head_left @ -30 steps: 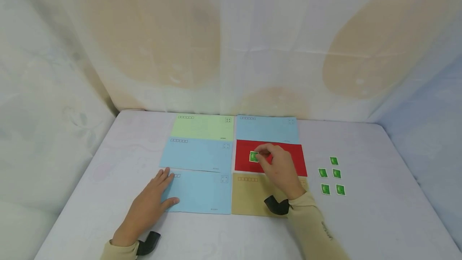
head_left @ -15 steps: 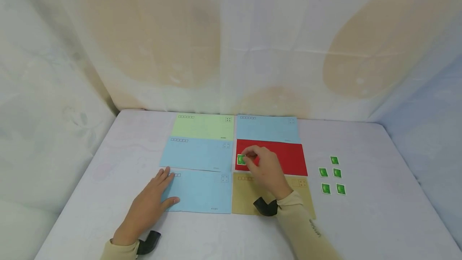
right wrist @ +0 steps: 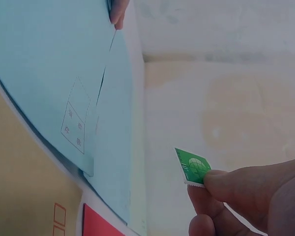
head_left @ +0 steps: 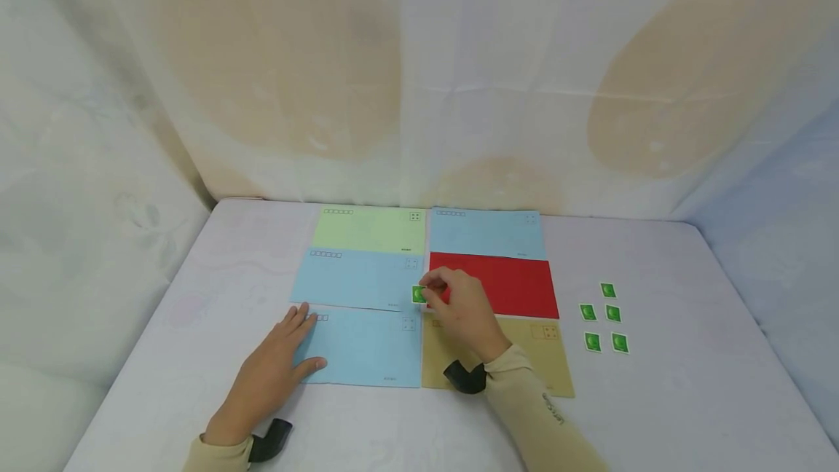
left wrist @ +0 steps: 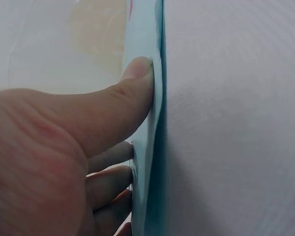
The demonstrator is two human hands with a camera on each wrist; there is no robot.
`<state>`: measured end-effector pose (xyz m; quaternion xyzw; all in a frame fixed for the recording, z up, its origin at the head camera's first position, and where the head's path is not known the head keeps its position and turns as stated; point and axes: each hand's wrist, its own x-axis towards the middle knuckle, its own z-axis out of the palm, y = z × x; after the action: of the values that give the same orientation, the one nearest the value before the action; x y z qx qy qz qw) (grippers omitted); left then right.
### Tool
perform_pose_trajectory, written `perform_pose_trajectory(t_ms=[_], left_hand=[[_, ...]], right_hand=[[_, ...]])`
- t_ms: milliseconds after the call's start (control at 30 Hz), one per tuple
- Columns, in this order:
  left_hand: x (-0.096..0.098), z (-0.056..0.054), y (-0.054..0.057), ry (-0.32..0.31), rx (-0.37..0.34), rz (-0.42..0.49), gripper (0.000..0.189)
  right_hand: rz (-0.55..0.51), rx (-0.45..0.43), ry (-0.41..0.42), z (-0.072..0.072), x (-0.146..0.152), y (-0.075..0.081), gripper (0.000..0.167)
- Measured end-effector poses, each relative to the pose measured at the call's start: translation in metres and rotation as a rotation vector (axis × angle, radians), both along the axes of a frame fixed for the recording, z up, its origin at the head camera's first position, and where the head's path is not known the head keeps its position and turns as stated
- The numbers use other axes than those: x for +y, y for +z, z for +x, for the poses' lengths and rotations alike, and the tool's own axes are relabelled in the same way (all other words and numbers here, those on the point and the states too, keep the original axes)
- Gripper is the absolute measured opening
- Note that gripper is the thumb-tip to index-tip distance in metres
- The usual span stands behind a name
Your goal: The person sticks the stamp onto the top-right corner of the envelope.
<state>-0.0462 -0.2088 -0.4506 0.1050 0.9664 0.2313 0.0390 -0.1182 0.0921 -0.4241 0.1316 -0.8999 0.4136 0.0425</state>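
Observation:
A green postage stamp (right wrist: 193, 166) with a white perforated edge is pinched between the thumb and fingers of my right hand (head_left: 467, 313). In the head view that stamp overlaps the gap between the middle blue envelope (head_left: 357, 279) and the red envelope (head_left: 507, 286). My left hand (head_left: 269, 370) rests with spread fingers on the left edge of the front blue envelope (head_left: 360, 352). Its thumb (left wrist: 123, 98) lies on the paper near the edge in the left wrist view. A printed stamp box (right wrist: 73, 125) marks the front blue envelope's corner.
A green envelope (head_left: 370, 230) and another blue envelope (head_left: 486, 233) lie at the back. The tan envelope (head_left: 524, 363) is at front right, partly under my right forearm. Several loose green stamps (head_left: 593, 342) lie on the white tabletop (head_left: 688, 384) to the right.
My right hand has carried the stamp leftward from over the red envelope to the gap beside the blue ones, uncovering more of the red and tan envelopes. My left hand stays put.

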Motion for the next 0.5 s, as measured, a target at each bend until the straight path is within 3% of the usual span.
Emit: perform_pose_trajectory(t_ms=[500], left_hand=[[-0.001,-0.001,-0.002,-0.007,0.009,-0.004,0.078]], right_hand=[[-0.087,-0.080,0.073,-0.001,-0.014,-0.011,0.009]])
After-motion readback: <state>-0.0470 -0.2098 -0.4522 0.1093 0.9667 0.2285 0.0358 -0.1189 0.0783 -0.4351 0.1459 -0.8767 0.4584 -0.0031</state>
